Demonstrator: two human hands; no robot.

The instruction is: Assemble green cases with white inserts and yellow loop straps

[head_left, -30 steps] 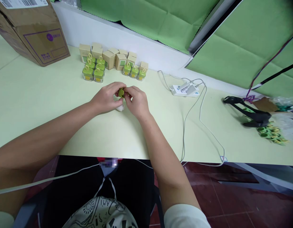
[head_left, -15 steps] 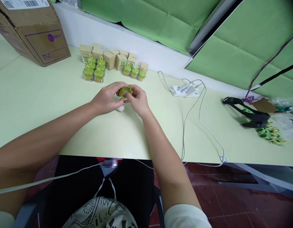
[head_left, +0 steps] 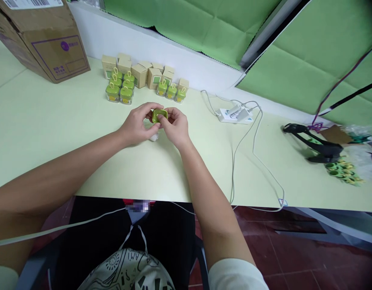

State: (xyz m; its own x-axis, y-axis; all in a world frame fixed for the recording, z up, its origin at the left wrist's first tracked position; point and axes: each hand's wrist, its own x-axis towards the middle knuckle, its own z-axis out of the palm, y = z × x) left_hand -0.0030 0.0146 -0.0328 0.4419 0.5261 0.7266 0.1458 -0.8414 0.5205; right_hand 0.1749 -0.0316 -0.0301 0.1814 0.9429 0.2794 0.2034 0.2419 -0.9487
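A small green lid [head_left: 160, 115] is held between my two hands above the table, its hollow side partly showing. My left hand [head_left: 138, 124] pinches it from the left, fingertips along its far edge. My right hand [head_left: 176, 127] grips it from the right, with the thumb pressed on its inner face. Under the fingers a small whitish object [head_left: 154, 137] shows in part; its kind is hidden. Beyond my hands stand several small clear jars with green lids and loops, one group at the left [head_left: 126, 95] and another group at the right [head_left: 171, 92].
Small cardboard boxes [head_left: 139, 75] stand behind the jars. At the back left is a large carton [head_left: 57, 56]. A white power strip [head_left: 234, 116] with trailing cables lies to the right. Farther right are a black frame-like object [head_left: 325, 149] and a pile of green pieces [head_left: 344, 171].
The green lid has turned a little between my fingers, showing more of its inner face. Both hands stay in nearly the same place.
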